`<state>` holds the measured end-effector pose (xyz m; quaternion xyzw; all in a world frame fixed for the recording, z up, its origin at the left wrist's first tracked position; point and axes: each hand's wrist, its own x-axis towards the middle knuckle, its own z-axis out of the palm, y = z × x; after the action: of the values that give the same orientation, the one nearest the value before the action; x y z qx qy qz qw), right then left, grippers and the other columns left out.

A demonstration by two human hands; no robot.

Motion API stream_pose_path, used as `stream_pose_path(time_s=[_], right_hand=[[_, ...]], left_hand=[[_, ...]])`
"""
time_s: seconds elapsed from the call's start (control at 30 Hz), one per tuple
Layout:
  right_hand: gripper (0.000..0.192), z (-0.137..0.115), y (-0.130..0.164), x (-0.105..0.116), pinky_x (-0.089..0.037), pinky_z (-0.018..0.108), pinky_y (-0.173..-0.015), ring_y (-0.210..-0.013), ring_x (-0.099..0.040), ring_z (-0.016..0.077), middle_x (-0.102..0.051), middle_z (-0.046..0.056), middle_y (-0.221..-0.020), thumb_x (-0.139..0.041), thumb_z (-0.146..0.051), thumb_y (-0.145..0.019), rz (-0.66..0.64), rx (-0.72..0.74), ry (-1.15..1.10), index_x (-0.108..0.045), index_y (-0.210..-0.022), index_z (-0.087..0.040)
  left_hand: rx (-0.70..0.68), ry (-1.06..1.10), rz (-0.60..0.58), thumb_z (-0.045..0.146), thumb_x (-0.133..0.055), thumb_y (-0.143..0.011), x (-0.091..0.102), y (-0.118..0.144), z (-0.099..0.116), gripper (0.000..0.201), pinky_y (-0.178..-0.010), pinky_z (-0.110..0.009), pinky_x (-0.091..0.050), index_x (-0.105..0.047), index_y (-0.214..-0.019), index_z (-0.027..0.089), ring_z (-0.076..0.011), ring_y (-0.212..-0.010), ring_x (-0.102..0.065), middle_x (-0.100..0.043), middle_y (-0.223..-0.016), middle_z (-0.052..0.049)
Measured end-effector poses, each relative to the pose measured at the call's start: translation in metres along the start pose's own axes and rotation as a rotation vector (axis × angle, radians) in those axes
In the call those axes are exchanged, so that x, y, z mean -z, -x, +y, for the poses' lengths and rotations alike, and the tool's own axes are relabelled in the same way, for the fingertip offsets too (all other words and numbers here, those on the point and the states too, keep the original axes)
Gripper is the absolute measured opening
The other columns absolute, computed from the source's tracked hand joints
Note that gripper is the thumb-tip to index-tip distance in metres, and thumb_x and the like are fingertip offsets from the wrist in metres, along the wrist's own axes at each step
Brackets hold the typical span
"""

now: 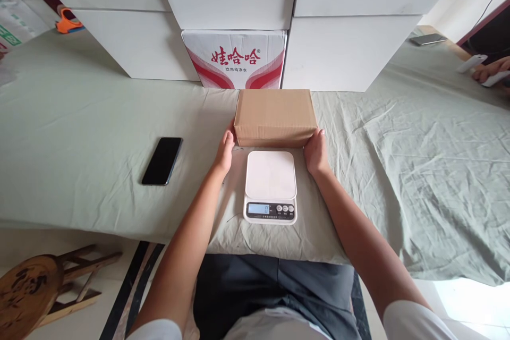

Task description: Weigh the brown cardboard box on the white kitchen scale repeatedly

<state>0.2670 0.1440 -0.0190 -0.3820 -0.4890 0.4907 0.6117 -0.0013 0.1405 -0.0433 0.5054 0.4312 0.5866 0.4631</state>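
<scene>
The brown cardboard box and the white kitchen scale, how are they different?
The plain brown cardboard box is bigger and taller than the flat white kitchen scale. The box is blank, while the scale has a small lit display and round buttons along its near edge. The left hand and right hand press on the box's two ends; nothing touches the scale. Both rest on the pale green cloth, the box just behind the scale.
</scene>
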Motion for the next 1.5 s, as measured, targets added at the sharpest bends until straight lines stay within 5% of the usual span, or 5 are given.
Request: stream_pose_path(time_s=[0.2,0.73,1.07,1.23,1.5], right_hand=[[0.062,0.0,0.002,0.001,-0.022,0.043,-0.139,-0.162,-0.033,0.0218,-0.054,-0.005,-0.162,-0.037,-0.07,-0.1,-0.053,0.158,-0.039,-0.057,-0.147,-0.035],[0.063,-0.017,0.009,-0.001,-0.025,0.045,-0.138,-0.159,-0.039,0.0252,-0.058,-0.003,-0.158,-0.035,-0.071,-0.1,-0.119,0.174,0.022,-0.058,-0.146,-0.034],[0.052,-0.084,0.101,0.0,-0.027,0.05,-0.136,-0.164,-0.029,0.0267,-0.055,-0.004,-0.161,-0.037,-0.063,-0.104,-0.044,0.136,0.017,-0.061,-0.142,-0.037],[0.056,-0.079,0.136,0.003,-0.026,0.053,-0.136,-0.165,-0.026,0.0266,-0.058,-0.002,-0.159,-0.037,-0.062,-0.104,-0.008,0.058,0.01,-0.056,-0.15,-0.035],[0.06,-0.061,0.162,0.005,-0.017,0.053,-0.138,-0.167,-0.018,0.025,-0.046,-0.006,-0.168,-0.036,-0.064,-0.103,-0.013,-0.001,0.075,-0.047,-0.156,-0.038]], left_hand=[[-0.014,-0.027,-0.023,0.086,-0.045,-0.088,-0.001,0.001,0.002,0.085,-0.13,-0.041,-0.031,-0.054,-0.151,0.029,-0.0308,-0.161,-0.033,-0.044,-0.169,-0.005],[-0.062,-0.081,-0.015,0.086,-0.046,-0.089,0.002,0.004,0.016,0.084,-0.128,-0.047,-0.035,-0.063,-0.142,0.024,-0.0343,-0.154,-0.046,-0.058,-0.158,-0.012],[-0.167,-0.092,0.025,0.081,-0.041,-0.093,0.009,0.111,0.068,0.078,-0.12,-0.05,-0.045,-0.065,-0.141,0.025,-0.0361,-0.147,-0.053,-0.066,-0.148,-0.014],[-0.065,-0.114,0.001,0.082,-0.046,-0.091,0.011,0.147,0.062,0.079,-0.118,-0.052,-0.046,-0.067,-0.139,0.023,-0.0389,-0.146,-0.053,-0.068,-0.144,-0.016],[-0.003,-0.091,-0.001,0.08,-0.045,-0.092,0.015,0.161,0.059,0.077,-0.124,-0.054,-0.039,-0.063,-0.145,0.027,-0.0384,-0.153,-0.045,-0.062,-0.153,-0.013]])
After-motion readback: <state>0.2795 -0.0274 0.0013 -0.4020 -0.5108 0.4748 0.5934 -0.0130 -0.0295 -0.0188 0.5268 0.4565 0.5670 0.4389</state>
